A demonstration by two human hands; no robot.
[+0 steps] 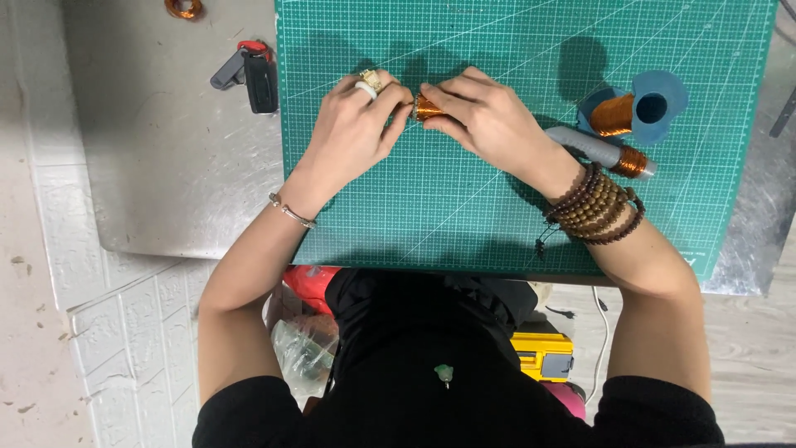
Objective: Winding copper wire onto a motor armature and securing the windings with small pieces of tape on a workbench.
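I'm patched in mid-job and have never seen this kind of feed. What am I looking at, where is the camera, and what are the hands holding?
There is one picture, taken by a camera on a person's head looking straight down. No machine: two bare hands work over a green cutting mat on a metal table. The left hand and right hand meet on a small copper wire coil, pinched between their fingers. To the right lie a blue spool of copper wire and a grey tube wound with copper wire. Off the mat, upper left, lie a black and grey tool and another small coil.
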